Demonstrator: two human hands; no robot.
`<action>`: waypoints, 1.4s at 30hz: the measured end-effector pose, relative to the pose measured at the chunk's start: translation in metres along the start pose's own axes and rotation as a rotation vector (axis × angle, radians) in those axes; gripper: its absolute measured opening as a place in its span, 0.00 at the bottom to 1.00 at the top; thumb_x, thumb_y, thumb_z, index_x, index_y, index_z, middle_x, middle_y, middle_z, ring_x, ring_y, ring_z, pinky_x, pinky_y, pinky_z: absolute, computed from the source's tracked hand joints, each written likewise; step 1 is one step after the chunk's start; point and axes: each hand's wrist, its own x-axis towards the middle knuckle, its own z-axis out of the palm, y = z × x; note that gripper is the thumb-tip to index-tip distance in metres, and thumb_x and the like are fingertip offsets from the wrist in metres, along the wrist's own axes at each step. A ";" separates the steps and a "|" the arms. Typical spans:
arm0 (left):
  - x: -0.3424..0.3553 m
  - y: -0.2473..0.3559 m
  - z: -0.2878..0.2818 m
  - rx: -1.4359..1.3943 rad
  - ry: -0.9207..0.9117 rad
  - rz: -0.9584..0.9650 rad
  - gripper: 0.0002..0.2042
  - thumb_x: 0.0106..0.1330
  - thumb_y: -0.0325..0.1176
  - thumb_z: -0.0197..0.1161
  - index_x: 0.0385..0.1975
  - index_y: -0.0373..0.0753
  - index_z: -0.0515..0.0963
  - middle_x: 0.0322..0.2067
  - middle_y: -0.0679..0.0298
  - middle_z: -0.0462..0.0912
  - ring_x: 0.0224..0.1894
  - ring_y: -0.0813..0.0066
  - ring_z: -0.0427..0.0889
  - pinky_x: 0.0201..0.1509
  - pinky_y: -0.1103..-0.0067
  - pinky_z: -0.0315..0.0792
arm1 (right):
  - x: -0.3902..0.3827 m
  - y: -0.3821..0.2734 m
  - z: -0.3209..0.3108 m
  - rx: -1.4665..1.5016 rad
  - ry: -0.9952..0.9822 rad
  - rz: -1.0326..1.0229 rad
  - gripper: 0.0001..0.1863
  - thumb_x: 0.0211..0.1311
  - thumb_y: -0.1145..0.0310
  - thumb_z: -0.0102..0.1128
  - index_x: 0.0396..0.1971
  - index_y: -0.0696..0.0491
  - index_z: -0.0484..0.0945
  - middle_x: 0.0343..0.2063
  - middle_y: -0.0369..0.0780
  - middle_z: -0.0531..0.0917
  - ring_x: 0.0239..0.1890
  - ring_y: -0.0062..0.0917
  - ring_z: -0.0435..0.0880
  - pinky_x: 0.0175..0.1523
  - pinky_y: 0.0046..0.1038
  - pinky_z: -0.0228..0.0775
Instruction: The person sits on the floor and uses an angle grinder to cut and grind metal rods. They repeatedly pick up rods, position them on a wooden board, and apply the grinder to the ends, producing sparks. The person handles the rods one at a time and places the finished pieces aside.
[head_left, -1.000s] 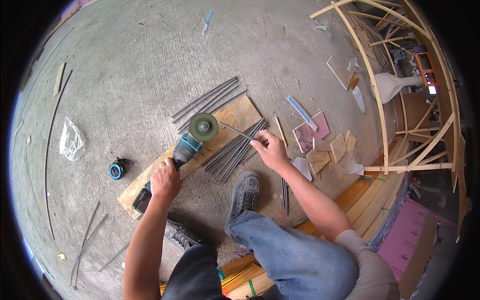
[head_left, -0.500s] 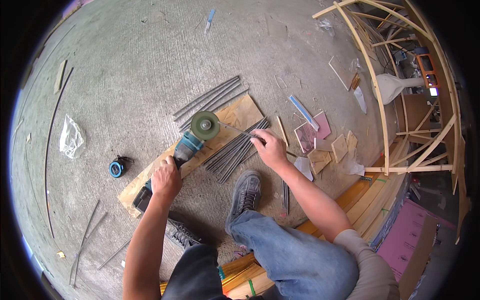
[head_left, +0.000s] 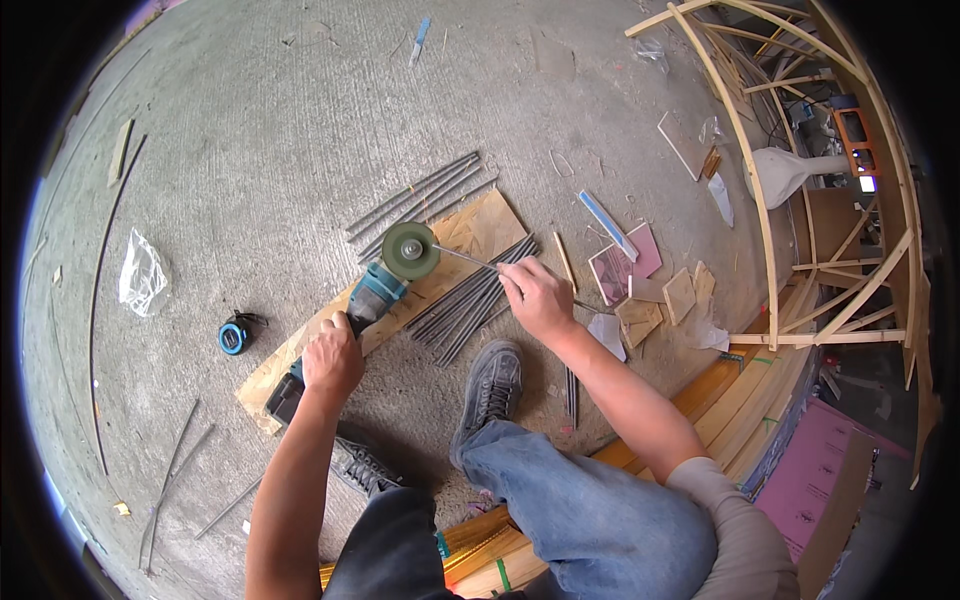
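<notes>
Right shoe (head_left: 492, 395), dark, laced: standing nearest, on the near side of the loose rods; a slipping grinder could be striking it.

Left hand (head_left: 333, 357), bare: you are clamping it around the angle grinder (head_left: 372, 298), teal and black, which is lying along the board (head_left: 490, 215). One hand alone is steadying the tool, so a kick could be twisting it free.

Rod bundle (head_left: 468, 312), grey, loosely fanned: sitting partly on the board, just beyond your shoe; it could be rolling under anything that leans on it.

Right hand (head_left: 538, 298), bare: you are pinching a thin rod (head_left: 468, 259) between thumb and fingers, its tip pointing left at the disc. A light pinch could be letting it spin, heat up or snatch.

Cutting disc (head_left: 400, 264), green, no guard showing: its right rim is meeting the rod's tip, or nearly; contact I cannot tell. Side pressure could be cracking it.

Farther rods (head_left: 420, 195), grey: lying beyond the disc.
</notes>
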 end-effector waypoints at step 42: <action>0.002 -0.002 0.005 -0.003 0.010 0.001 0.15 0.66 0.37 0.60 0.43 0.33 0.67 0.39 0.47 0.78 0.42 0.47 0.83 0.44 0.61 0.77 | 0.015 -0.004 -0.021 0.169 -0.448 0.256 0.11 0.68 0.62 0.52 0.36 0.52 0.80 0.27 0.49 0.84 0.33 0.49 0.83 0.37 0.45 0.75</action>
